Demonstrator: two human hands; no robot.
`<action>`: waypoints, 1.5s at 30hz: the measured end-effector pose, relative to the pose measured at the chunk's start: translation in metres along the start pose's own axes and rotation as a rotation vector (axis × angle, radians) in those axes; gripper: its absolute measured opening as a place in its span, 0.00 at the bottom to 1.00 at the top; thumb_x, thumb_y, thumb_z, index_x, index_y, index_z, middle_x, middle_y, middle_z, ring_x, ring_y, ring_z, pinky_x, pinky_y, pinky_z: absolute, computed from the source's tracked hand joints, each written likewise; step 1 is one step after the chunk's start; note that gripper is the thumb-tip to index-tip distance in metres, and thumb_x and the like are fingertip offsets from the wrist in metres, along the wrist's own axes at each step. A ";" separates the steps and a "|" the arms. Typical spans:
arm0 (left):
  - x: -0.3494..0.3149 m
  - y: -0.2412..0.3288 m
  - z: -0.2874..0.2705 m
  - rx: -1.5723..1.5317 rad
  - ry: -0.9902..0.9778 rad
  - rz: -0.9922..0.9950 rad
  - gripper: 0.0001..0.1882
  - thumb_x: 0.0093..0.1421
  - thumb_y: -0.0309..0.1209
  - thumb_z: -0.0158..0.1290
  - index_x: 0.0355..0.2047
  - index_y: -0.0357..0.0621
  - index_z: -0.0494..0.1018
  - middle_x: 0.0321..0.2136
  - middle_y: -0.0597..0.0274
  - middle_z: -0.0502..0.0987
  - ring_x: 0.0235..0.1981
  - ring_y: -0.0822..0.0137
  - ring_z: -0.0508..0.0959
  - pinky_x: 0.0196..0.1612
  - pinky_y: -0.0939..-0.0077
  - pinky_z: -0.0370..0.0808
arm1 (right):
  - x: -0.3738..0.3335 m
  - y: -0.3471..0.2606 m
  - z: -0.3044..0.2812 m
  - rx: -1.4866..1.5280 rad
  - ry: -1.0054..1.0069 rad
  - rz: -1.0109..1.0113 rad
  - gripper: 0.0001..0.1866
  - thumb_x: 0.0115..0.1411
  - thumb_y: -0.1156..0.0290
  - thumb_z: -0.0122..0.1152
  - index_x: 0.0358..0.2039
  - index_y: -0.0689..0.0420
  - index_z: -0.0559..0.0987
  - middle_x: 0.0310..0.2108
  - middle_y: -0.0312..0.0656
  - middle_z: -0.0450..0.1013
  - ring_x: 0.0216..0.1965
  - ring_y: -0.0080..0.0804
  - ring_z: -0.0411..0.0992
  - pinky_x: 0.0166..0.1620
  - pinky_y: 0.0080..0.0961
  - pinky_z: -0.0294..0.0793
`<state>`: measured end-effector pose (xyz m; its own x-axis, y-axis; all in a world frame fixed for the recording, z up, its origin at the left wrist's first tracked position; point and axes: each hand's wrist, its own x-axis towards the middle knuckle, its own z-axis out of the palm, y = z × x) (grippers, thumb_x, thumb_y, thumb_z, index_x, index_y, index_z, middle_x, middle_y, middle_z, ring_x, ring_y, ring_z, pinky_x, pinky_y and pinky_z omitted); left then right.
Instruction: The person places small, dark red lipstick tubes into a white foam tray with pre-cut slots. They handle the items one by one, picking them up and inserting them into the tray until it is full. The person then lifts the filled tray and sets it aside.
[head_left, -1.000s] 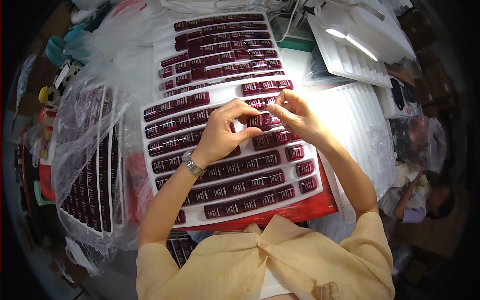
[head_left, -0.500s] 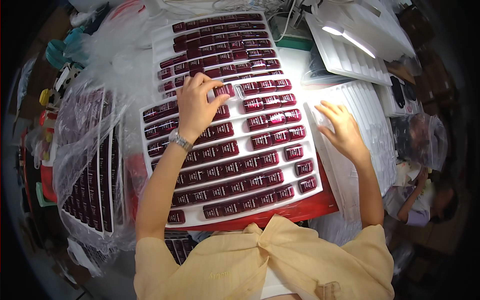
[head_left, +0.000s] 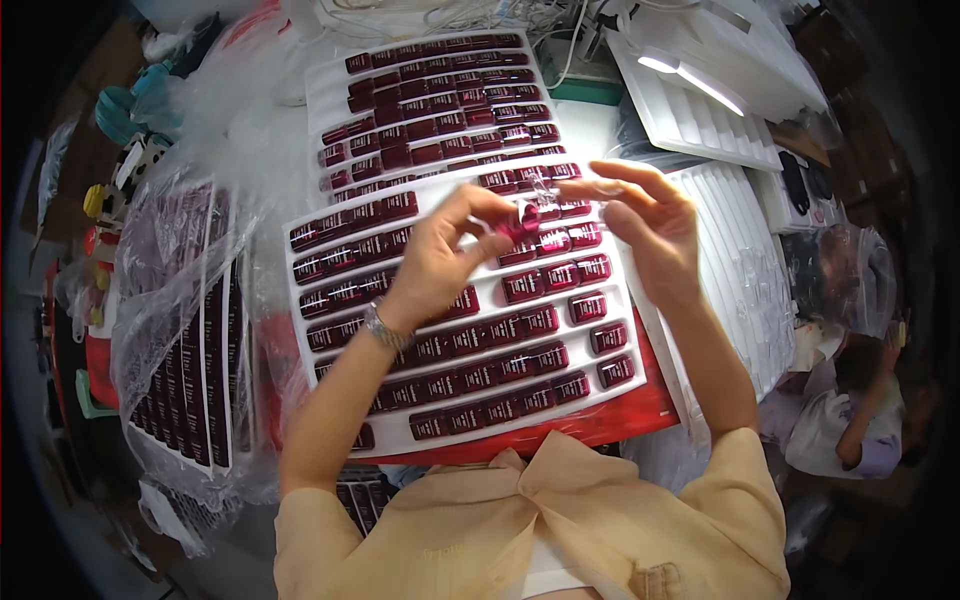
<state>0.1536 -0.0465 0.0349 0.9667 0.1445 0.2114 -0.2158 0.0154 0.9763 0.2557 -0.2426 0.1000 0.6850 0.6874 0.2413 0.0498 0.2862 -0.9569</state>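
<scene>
My left hand pinches a small dark red bottle between thumb and fingers, above the middle of the white tray. Clear, shiny plastic shows at the bottle's far end; blur hides its exact shape. From the right, my right hand reaches toward it, fingers stretched and apart, one fingertip close to the clear plastic. Whether that fingertip touches it I cannot tell. Rows of similar dark red bottles with pale print lie in the tray's slots, with some gaps between them.
Another filled white tray lies beyond the first. Empty white trays are stacked at the right, below a lit lamp. At the left, filled trays sit under clear plastic wrap. Another person is at the far right.
My left hand has lifted the bottle and moved right and nearer. My right hand has moved left, over the tray, and now meets it. The person at the right has shifted.
</scene>
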 end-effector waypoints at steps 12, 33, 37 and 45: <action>-0.029 0.010 -0.002 -0.369 -0.063 -0.123 0.15 0.60 0.23 0.54 0.47 0.37 0.70 0.40 0.69 0.71 0.43 0.76 0.72 0.49 0.79 0.71 | 0.014 0.033 0.015 -0.402 -0.359 -0.308 0.15 0.54 0.76 0.66 0.44 0.61 0.80 0.44 0.43 0.76 0.46 0.32 0.75 0.52 0.31 0.73; -0.021 -0.001 -0.048 0.979 0.120 0.129 0.15 0.48 0.28 0.64 0.37 0.43 0.77 0.35 0.66 0.74 0.38 0.67 0.73 0.42 0.70 0.68 | 0.035 0.051 -0.002 0.019 -0.161 0.351 0.07 0.61 0.68 0.60 0.34 0.59 0.77 0.25 0.33 0.74 0.24 0.15 0.70 0.27 0.12 0.68; -0.028 0.012 -0.011 0.400 0.061 0.125 0.19 0.50 0.18 0.61 0.42 0.36 0.70 0.39 0.60 0.71 0.40 0.71 0.74 0.46 0.79 0.72 | 0.007 0.039 0.016 0.132 -0.103 0.407 0.08 0.59 0.71 0.61 0.37 0.59 0.73 0.21 0.33 0.72 0.21 0.14 0.68 0.23 0.11 0.66; -0.028 -0.002 0.007 0.551 0.243 0.106 0.17 0.49 0.25 0.63 0.39 0.39 0.74 0.35 0.61 0.75 0.34 0.68 0.76 0.37 0.75 0.74 | -0.040 0.017 -0.044 -1.123 0.035 -0.187 0.22 0.57 0.59 0.64 0.46 0.60 0.73 0.23 0.49 0.73 0.25 0.42 0.72 0.31 0.34 0.71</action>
<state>0.1279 -0.0572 0.0270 0.8706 0.3400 0.3557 -0.1436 -0.5158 0.8446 0.2615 -0.2949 0.0669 0.6174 0.6727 0.4078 0.7640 -0.3892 -0.5147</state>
